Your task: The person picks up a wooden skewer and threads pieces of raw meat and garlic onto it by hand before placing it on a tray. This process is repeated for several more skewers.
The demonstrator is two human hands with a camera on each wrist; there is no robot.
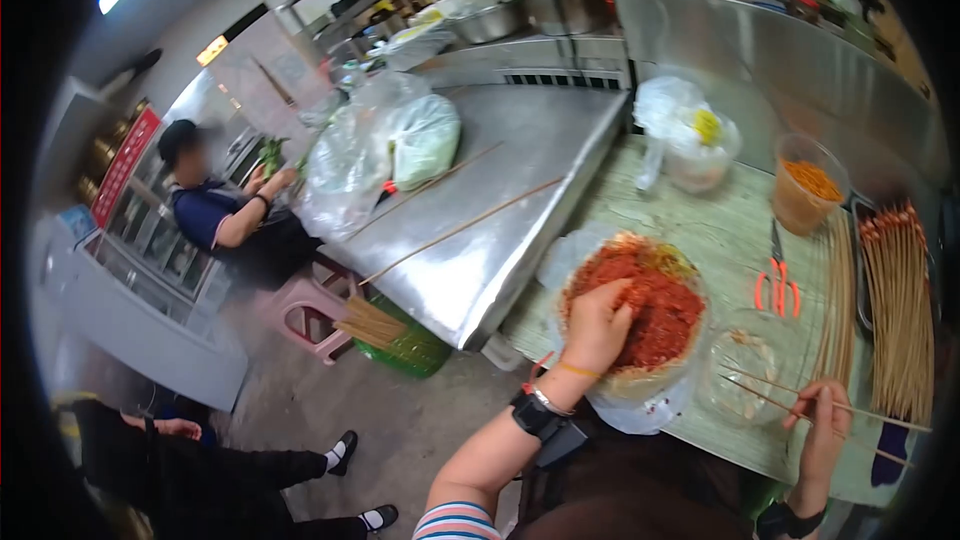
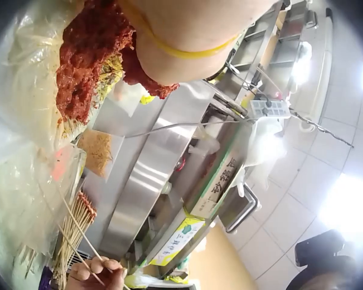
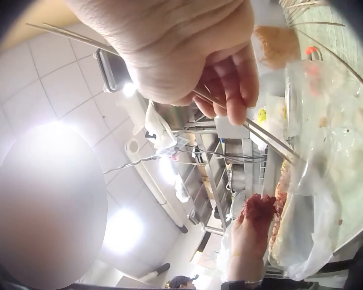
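Observation:
My left hand (image 1: pixel 597 328) is in a lined bowl of red marinated meat (image 1: pixel 665 315), its fingers curled round a clump of it. In the right wrist view, red meat covers the fingers of that left hand (image 3: pixel 254 232). A yellow-green layer (image 1: pixel 672 262) shows at the bowl's far side. My right hand (image 1: pixel 825 430) holds two thin bamboo skewers (image 1: pixel 765 395) between thumb and fingers. Their far ends reach over a clear plastic container (image 1: pixel 740 345). In the right wrist view, the skewers (image 3: pixel 267 136) slant out past the fingertips.
Orange-handled scissors (image 1: pixel 778 290), a tub of orange seasoning (image 1: pixel 812 182) and bare skewers (image 1: pixel 838 305) lie on the green worktop. A tray at right holds many red-tipped skewers (image 1: pixel 895 310). Bags (image 1: pixel 425 140) sit on the steel table (image 1: pixel 500 210); a person (image 1: pixel 215 190) works beyond.

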